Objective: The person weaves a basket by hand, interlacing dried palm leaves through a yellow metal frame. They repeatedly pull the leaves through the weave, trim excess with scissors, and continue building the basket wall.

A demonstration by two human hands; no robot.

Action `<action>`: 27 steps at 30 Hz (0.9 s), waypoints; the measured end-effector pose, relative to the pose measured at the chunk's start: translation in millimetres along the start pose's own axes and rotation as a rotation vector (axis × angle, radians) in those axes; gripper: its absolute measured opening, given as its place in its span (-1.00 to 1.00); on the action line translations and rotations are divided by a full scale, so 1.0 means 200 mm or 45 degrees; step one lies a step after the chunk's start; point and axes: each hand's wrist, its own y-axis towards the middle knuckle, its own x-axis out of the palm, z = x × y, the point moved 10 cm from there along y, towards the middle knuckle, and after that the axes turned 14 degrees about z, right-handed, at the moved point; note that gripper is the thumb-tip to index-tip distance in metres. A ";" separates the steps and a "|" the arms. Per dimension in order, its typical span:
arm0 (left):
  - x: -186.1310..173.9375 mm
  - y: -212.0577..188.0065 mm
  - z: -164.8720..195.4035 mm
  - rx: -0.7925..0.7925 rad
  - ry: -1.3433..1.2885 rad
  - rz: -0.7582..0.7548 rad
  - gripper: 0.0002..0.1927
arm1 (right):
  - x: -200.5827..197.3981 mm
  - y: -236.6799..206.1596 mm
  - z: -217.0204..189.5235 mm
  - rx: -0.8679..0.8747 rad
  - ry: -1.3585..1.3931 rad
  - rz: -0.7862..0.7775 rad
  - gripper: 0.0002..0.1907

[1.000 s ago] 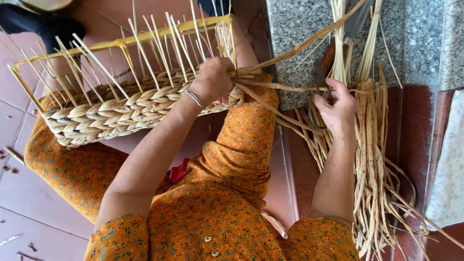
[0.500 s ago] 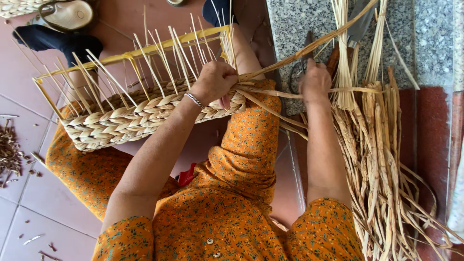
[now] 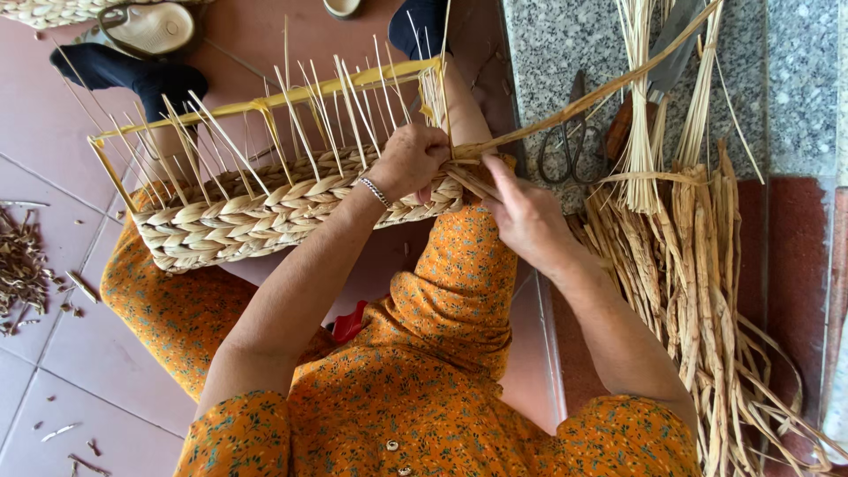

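Observation:
A half-woven straw basket [image 3: 265, 208] rests across my knees, with thin upright stakes tied to a yellow frame bar [image 3: 291, 95]. My left hand [image 3: 409, 161] clasps the basket's right corner, fingers closed over the weave and stakes. My right hand [image 3: 523, 212] is just right of that corner, pinching a long flat straw strand [image 3: 601, 93] that runs up to the right. Both hands nearly touch at the corner.
A pile of dried straw strands [image 3: 698, 265] lies on the floor to my right. Scissors [image 3: 565, 141] lie on the grey stone slab [image 3: 548, 44]. Sandals [image 3: 146, 26] and dark-socked feet [image 3: 132, 75] are at top left; straw offcuts [image 3: 26, 265] litter the left tiles.
My right hand has come in from the straw pile to the basket's right corner, bringing a strand with it. My left hand has stayed on the corner.

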 end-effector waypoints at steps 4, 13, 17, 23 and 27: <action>0.03 0.00 -0.04 -0.121 -0.035 -0.115 -0.74 | -0.02 0.00 0.09 -0.030 0.127 -0.047 -0.57; 0.07 0.04 0.09 0.464 0.453 0.001 -0.73 | 0.03 0.34 0.23 -0.376 -0.168 0.220 -0.95; 0.03 0.06 -0.03 0.089 0.273 0.181 -0.58 | 0.14 0.34 0.40 0.046 -0.068 0.026 -0.89; -0.06 0.03 -0.04 0.140 0.341 0.222 -0.63 | 0.18 0.26 0.51 0.437 0.150 -0.366 -0.80; -0.34 -0.12 0.20 0.782 0.267 0.583 -0.74 | 0.11 0.31 0.38 0.381 0.278 -0.430 -0.76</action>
